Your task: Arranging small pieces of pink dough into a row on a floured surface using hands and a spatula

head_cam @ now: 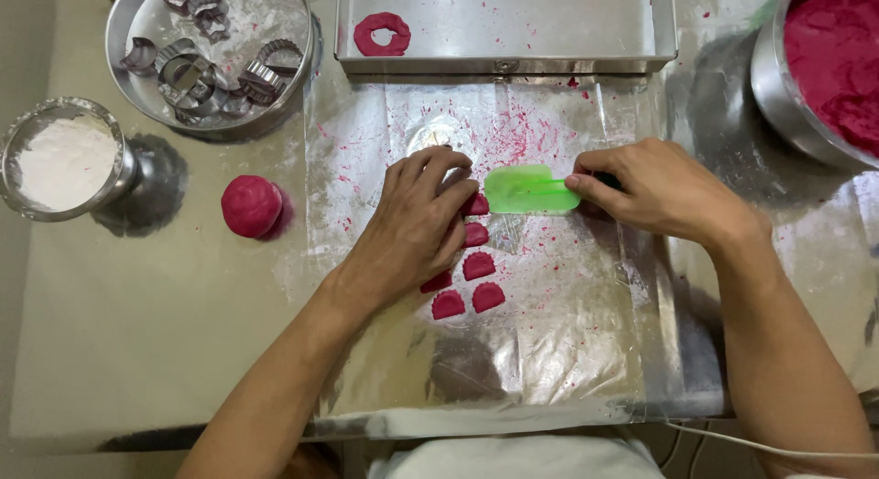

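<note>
A pale counter [137,351] fills the view, with a clear plastic sheet [568,351] spread over its middle and smeared with pink crumbs. At the far left stands a glass bowl of white flour [64,158]. Behind it sits a round metal pan [211,53] dusted with flour and holding several metal cookie cutters [261,76]. Just right of the bowl, a ball of deep pink dough [251,205] rests on the counter.

The left hand [417,227] lies palm down on the sheet, its fingers [449,172] released and spread flat over a cluster of small pink dough pieces [478,265], some of which show beside and below the hand. Just beside its fingertips lies a green spatula blade [529,190], flat on the sheet. The right hand [659,190] pinches the spatula's handle end, fingers closed around it.

Beyond the sheet a rectangular metal tray [586,26] carries one pink dough ring [382,33]. At the far right, a metal bowl [778,94] holds a mass of the same pink dough.
</note>
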